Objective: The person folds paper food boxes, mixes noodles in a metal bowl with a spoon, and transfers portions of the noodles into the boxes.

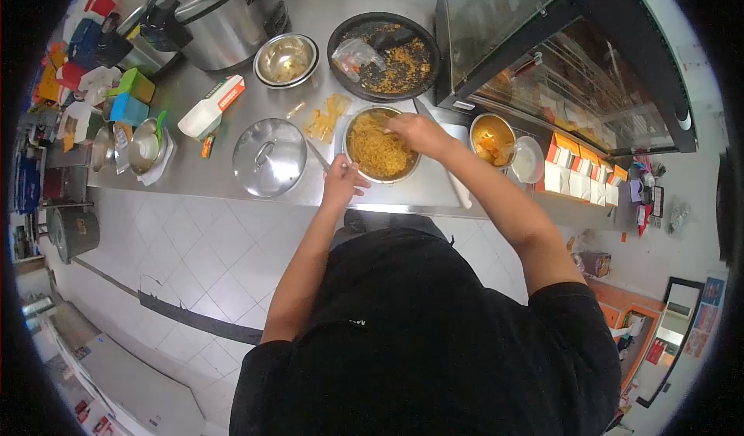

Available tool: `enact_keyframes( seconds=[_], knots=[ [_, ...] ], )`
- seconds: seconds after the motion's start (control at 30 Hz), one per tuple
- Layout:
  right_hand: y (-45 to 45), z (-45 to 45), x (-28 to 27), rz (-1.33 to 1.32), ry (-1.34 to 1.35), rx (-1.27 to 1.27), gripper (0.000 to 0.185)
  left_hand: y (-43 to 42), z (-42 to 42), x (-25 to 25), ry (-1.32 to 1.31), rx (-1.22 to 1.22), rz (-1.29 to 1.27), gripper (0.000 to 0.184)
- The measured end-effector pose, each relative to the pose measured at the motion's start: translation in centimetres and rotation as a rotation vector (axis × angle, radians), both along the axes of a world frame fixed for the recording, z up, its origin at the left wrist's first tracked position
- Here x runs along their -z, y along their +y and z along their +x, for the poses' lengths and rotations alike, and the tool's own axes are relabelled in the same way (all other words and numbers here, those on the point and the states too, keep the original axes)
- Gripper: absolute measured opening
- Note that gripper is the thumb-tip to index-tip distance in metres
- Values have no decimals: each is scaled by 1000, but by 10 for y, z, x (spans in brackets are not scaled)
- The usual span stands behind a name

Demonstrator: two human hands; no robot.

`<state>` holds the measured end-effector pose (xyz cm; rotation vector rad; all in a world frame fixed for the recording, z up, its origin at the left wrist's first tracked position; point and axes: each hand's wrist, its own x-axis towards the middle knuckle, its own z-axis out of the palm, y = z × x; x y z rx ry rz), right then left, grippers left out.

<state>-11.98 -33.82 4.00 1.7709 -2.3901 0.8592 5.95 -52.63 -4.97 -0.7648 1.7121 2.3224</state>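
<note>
A: Your right hand (415, 135) dips into the food (376, 155) in the bowl (346, 135); its grip is hidden.

B: Your left hand (343, 183) curls near left, touching the knife (318, 155); whether it clamps, I cannot tell. Risk?

A: Hard pushing could slide the bowl; a stray blade could knock the lid (271, 171).

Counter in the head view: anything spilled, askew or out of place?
The round black tray: brown crumbs are scattered over it, and a crumpled clear plastic bag lies among them, which looks untidy. Yellow pieces left of the metal bowl under the right hand could be spilled or bagged; I cannot tell.
</note>
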Motion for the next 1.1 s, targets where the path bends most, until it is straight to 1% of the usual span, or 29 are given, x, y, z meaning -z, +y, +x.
enact_keyframes(
  seconds=[0.1, 0.13, 0.23, 0.27, 0.37, 0.4, 0.5, 0.6, 0.7, 0.8, 0.9, 1.0, 1.1],
  knots=[
    [28, -9, 3, 196, -443, 351, 23, 6, 0, -8, -4, -90, 120, 12],
    [42, -11, 13, 174, -507, 411, 34, 8, 0, -9, -16, -107, 146, 11],
    [74, 6, 54, -44, -1128, 665, 35, 16, -1, -18, -38, -132, 160, 12],
    [76, 18, 60, -137, -1247, 698, 37, 18, -3, -21, -40, -140, 153, 13],
    [46, 55, 47, -299, -1453, 935, 36, 24, -2, -19, -28, -76, 110, 15],
    [41, 59, 50, -387, -1475, 903, 38, 26, 0, -17, -25, -72, 97, 15],
    [28, 53, 50, -563, -1529, 920, 35, 27, 3, -13, -25, -59, 59, 15],
    [20, 41, 35, -617, -1520, 928, 33, 25, 3, -12, -42, -68, 55, 14],
    [18, 25, 28, -610, -1385, 935, 33, 21, 6, -10, -56, -69, 53, 13],
    [17, 21, 8, -418, -1015, 873, 35, 18, 8, -3, -45, -65, 49, 13],
    [23, 22, 8, -138, -511, 603, 38, 17, 9, -2, -43, -66, 52, 14],
    [32, 14, 30, 61, -338, 438, 41, 18, 8, -9, -41, -72, 52, 13],
    [35, 23, 46, -130, -917, 674, 40, 18, 1, -8, -16, -88, 49, 13]
  ],
)
